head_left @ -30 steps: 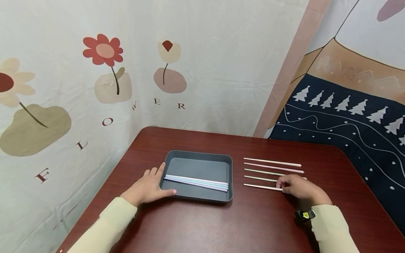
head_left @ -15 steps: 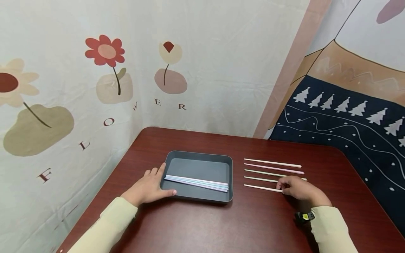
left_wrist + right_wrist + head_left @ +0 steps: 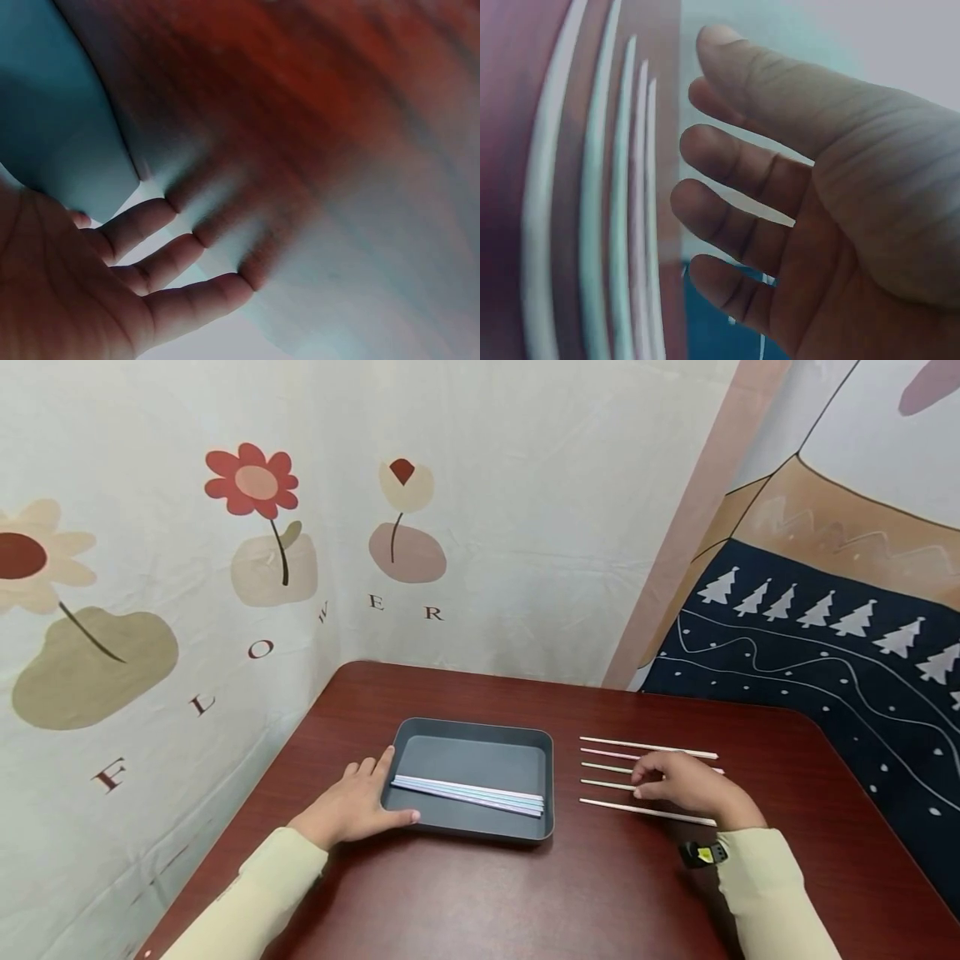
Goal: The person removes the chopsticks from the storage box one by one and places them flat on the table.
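Nearest me are my pale yellow sleeves and, at my right wrist, a black band (image 3: 703, 855), with the bare near part of the red-brown table (image 3: 510, 902) between them. A little farther, the nearest of 5 loose chopsticks, a cream chopstick (image 3: 648, 812), lies just on the near side of my right hand (image 3: 690, 787). That hand hangs over the row with nothing in its grasp; the right wrist view shows its fingers and thumb standing apart from the chopsticks. My left hand (image 3: 356, 806) is spread against the left end of the grey tray (image 3: 472, 837), thumb along the near rim, also gripping nothing. Inside the tray, towards its near side, a bundle of lilac and bluish chopsticks (image 3: 465, 796) lies lengthwise; I can't tell how many. Beyond the cream chopstick come 2 green chopsticks (image 3: 606, 767), a pink chopstick (image 3: 606, 752) and a far pale chopstick (image 3: 622, 743). The relation that matters, I judge, is this: all 5 run left to right, almost parallel, directly below or beside my right hand, while the tray sits to their left. My right hand is much the nearer to them. Farthest back hang a flower-print curtain (image 3: 517, 527) and a dark blue tree-print curtain (image 3: 810, 672).
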`<state>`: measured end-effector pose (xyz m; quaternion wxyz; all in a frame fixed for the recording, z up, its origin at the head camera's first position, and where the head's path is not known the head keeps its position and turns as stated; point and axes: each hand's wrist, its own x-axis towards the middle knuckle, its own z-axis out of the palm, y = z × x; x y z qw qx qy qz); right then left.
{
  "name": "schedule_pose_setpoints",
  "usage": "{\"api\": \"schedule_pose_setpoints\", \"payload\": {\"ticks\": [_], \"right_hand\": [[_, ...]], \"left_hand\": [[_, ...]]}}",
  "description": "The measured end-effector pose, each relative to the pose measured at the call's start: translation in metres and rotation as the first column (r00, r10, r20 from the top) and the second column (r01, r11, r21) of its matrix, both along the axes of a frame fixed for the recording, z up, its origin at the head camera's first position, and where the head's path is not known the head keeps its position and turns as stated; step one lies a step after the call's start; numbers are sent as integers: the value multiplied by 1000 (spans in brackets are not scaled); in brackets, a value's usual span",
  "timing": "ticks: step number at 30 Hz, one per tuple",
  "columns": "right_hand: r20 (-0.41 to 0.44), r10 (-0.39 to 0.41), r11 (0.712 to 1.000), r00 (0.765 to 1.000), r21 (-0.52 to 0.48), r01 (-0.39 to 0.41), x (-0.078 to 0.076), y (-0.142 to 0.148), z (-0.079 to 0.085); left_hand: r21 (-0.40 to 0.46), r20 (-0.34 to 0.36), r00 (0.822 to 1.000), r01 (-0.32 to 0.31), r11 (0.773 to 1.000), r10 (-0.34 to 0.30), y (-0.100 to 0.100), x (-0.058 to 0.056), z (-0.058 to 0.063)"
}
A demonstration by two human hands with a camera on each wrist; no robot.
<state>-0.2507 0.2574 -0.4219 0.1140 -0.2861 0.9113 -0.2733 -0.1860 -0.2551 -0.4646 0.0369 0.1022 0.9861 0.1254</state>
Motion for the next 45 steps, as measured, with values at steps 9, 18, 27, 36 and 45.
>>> {"api": "schedule_pose_setpoints", "payload": {"ticks": [9,18,27,36,45], "right_hand": [[-107,111,994,988,-11,-113,-19,-69,19],[-57,202,978,978,-47,-205,-35,-138,22],[21,262,964,965,-53,-260,-48,-184,10],[92,345,939,934,-40,-343,-54,-215,-7],[108,392,918,914,24,-396,-53,-236,-20]], "left_hand": [[-7,9,1000,-12,1000,12,0,0,-1],[-3,21,1000,-11,1000,11,-1,-2,0],[-6,25,1000,-6,1000,6,-1,-2,-1],[-1,24,1000,-10,1000,11,-1,-1,1],[5,17,1000,-19,1000,19,1,1,2]]}}
